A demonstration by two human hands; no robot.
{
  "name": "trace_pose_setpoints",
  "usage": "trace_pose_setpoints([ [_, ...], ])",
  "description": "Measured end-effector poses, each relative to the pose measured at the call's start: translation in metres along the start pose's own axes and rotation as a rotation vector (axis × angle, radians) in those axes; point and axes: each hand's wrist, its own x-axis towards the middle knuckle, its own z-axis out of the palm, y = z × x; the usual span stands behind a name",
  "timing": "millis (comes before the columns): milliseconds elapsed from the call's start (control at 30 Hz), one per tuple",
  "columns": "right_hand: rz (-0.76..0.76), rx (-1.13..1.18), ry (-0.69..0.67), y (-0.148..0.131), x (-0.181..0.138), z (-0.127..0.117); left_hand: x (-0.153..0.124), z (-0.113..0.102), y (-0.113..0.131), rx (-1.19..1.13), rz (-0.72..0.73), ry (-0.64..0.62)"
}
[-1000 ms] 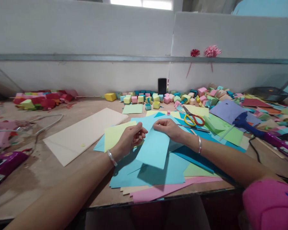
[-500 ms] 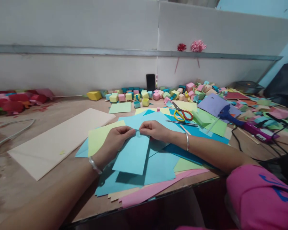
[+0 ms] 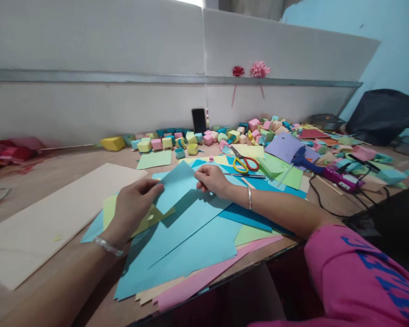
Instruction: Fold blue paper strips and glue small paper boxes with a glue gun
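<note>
A light blue sheet of paper is held up and tilted between my two hands. My left hand pinches its left edge between thumb and fingers. On the opposite side, my right hand grips the right edge with its fingertips. Beneath lie larger light blue sheets, onto which the held paper casts a shadow. A yellow-green sheet lies partly under my left hand. Just beyond my right hand are a pen and scissors with yellow and red handles.
Small folded paper boxes line the wall, with a phone leaning behind them. To the right lies a glue gun with black cables. A large cream sheet covers the left side. Pink sheets run along the front edge.
The light blue paper has been turned and lifted; its lower end no longer hangs toward me. My left hand has moved left, away from my right hand. The whole view has shifted right.
</note>
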Motion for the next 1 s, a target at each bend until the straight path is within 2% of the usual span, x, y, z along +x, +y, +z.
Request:
trace_pose_setpoints([
  [167, -0.011, 0.041, -0.099, -0.003, -0.003, 0.001, 0.002, 0.0, -0.004, -0.125, -0.096, 0.094],
  [267, 0.006, 0.067, -0.076, -0.004, -0.003, 0.002, 0.003, 0.0, -0.001, -0.048, -0.087, 0.097],
  [333, 0.009, 0.07, -0.021, -0.005, -0.002, 0.002, 0.004, 0.0, 0.001, 0.102, 0.022, 0.092],
  [400, 0.019, 0.068, 0.004, -0.004, 0.0, 0.002, 0.004, 0.002, 0.002, 0.272, 0.268, 0.082],
  [467, 0.039, 0.063, -0.022, -0.002, 0.0, 0.002, 0.003, 0.006, -0.001, 0.383, 0.528, 0.004],
  [500, 0.046, 0.058, -0.049, -0.001, -0.001, 0.003, 0.002, 0.009, -0.004, 0.413, 0.61, -0.063],
  [567, 0.047, 0.034, -0.113, 0.002, -0.003, 0.004, 0.0, 0.016, -0.012, 0.443, 0.657, -0.241],
  [633, 0.031, -0.032, -0.167, 0.003, -0.004, 0.005, -0.001, 0.022, -0.022, 0.445, 0.61, -0.374],
  [733, -0.115, -0.298, -0.132, -0.005, 0.001, 0.0, 0.0, 0.026, -0.031, 0.423, 0.55, -0.404],
  [800, -0.242, -0.621, -0.084, -0.019, 0.008, -0.011, 0.001, 0.027, -0.032, 0.41, 0.544, -0.404],
  [833, -0.257, -0.836, -0.108, -0.028, 0.011, -0.02, 0.001, 0.026, -0.031, 0.406, 0.543, -0.413],
  [867, -0.237, -1.085, -0.15, -0.037, 0.014, -0.03, 0.0, 0.026, -0.03, 0.404, 0.541, -0.425],
  [1000, -0.104, -1.393, -0.213, -0.063, 0.017, -0.077, -0.006, 0.023, -0.021, 0.407, 0.524, -0.473],
])
